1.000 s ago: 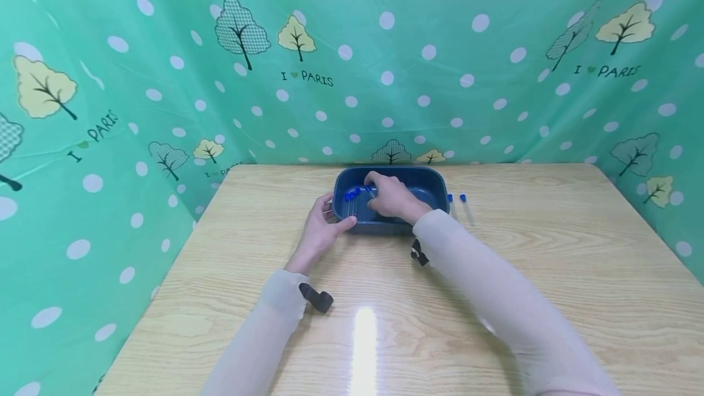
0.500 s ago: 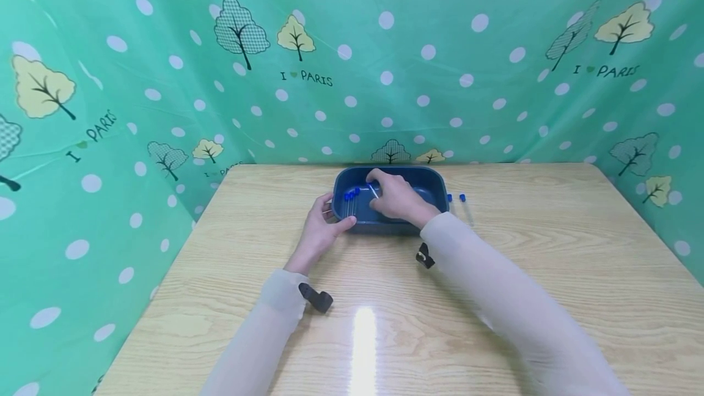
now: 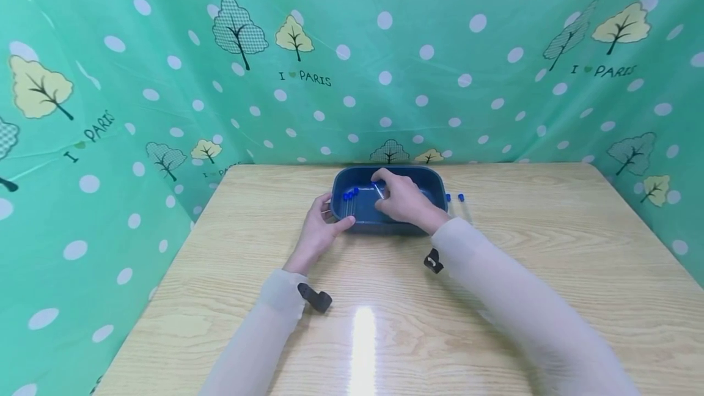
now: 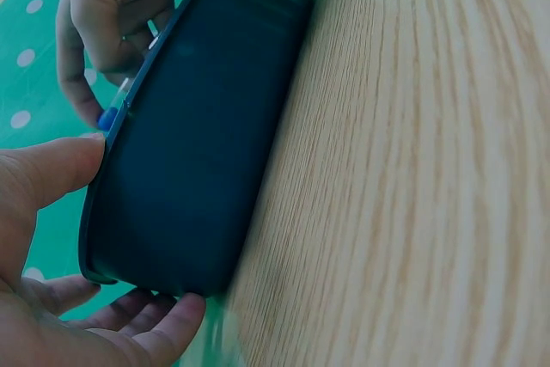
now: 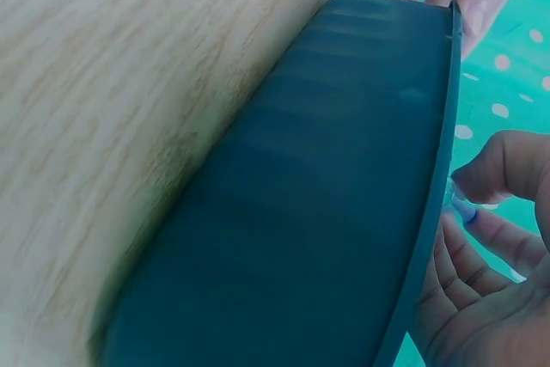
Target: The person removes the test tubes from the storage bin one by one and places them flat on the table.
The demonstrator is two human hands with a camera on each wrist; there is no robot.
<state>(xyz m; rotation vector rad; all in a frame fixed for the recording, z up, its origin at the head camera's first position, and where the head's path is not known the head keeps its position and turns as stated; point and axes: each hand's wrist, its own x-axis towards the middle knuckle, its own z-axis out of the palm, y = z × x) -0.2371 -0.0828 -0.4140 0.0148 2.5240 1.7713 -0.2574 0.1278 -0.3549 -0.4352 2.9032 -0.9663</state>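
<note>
A dark blue plastic bin (image 3: 379,227) stands on the table. My left hand (image 3: 319,225) holds its left end; in the left wrist view the thumb lies at the rim and the fingertips touch the outer wall. Over the bin's middle, my right hand (image 3: 406,200) pinches a thin clear test tube (image 3: 379,190) with a blue cap, tilted. In the right wrist view the blue cap (image 5: 464,209) shows at thumb and fingers, while the bin wall hides the tube's lower part. Several similar blue-capped tubes (image 3: 350,197) lie side by side at the bin's left end.
Two more blue-capped tubes (image 3: 461,198) lie on the wooden table (image 3: 550,249) just right of the bin; the forearm or bin partly hides them. A green dotted curtain (image 3: 352,102) hangs behind the table and along its sides.
My right hand has shifted slightly to the right over the bin with the tube in its fingers. The left hand and the bin have stayed in place.
</note>
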